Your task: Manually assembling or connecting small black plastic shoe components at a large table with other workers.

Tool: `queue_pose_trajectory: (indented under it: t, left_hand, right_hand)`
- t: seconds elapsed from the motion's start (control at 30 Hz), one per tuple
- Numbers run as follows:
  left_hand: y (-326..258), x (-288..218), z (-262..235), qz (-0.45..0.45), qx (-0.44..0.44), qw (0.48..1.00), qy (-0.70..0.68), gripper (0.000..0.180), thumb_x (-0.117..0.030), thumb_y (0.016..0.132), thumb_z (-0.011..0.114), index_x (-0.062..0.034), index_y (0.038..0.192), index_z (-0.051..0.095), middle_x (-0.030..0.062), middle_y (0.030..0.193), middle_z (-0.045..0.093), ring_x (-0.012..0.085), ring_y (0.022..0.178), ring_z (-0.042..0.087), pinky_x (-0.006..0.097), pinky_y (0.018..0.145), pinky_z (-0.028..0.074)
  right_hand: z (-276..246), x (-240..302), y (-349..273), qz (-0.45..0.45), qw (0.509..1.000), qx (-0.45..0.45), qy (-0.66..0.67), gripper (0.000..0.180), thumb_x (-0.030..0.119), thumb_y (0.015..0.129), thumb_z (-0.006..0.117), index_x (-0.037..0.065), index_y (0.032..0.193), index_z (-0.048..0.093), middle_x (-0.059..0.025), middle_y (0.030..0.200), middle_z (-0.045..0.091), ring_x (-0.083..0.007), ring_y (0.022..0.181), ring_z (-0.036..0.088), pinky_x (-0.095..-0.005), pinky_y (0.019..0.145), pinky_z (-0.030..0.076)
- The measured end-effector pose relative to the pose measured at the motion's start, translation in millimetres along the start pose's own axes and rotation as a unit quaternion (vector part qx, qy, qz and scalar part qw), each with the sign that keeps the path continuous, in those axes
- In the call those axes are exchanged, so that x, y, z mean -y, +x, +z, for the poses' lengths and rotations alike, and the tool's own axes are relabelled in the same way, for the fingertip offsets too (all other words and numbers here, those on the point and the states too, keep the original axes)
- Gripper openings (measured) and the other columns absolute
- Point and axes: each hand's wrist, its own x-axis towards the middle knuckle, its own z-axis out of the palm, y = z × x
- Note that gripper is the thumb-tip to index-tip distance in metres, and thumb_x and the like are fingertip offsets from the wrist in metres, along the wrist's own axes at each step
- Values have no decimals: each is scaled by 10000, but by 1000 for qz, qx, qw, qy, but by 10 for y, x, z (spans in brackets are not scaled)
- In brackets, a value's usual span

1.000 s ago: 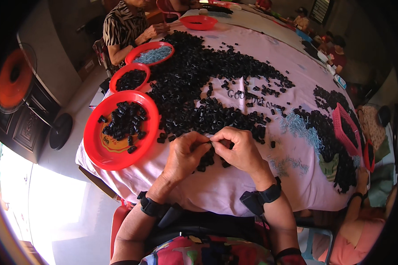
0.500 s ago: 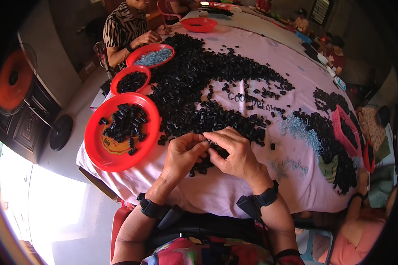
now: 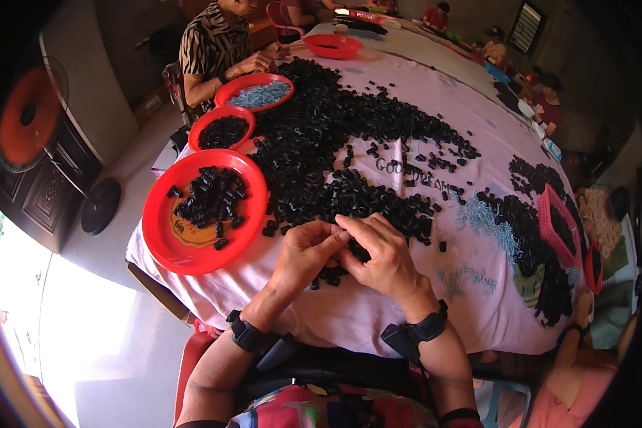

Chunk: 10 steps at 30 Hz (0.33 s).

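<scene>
Hands together at the near edge of the table: my left hand and right hand meet fingertip to fingertip, pinching a small black plastic piece between them, mostly hidden. Assembly or sorting step, I judge. Black pile lies just beyond; red plate at left holds finished-looking pieces. Next move likely calls for dropping this one there.

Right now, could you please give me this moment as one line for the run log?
left hand: fingertips meeting right hand over black pieces | held item: too small to tell | red plate: at left, partly filled | pink cloth
</scene>
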Motion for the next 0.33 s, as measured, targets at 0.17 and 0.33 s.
queue_pose_trajectory:
  t: [0.17, 0.33]
  left_hand:
    - [-8, -1, 2, -7, -3, 1000, 15, 254, -262, 1027, 673, -22, 1108, 694, 17, 998, 720, 74, 889, 668, 242, 789, 556]
    - [-13, -3, 1, -14, 13, 999, -45, 251, -244, 1024, 666, -16, 1129, 689, 46, 1058, 735, 110, 945, 686, 266, 838, 564]
  right_hand:
    - [20, -7, -2, -3, 1000, 6, -3, 607, -33, 700, 817, -22, 1278, 631, -124, 987, 715, -299, 863, 673, -404, 791, 575]
    - [45, -16, -7, 19, 1000, 1, 5, 619, -10, 712, 818, 3, 1303, 635, -126, 1034, 710, -305, 905, 672, -401, 805, 582]
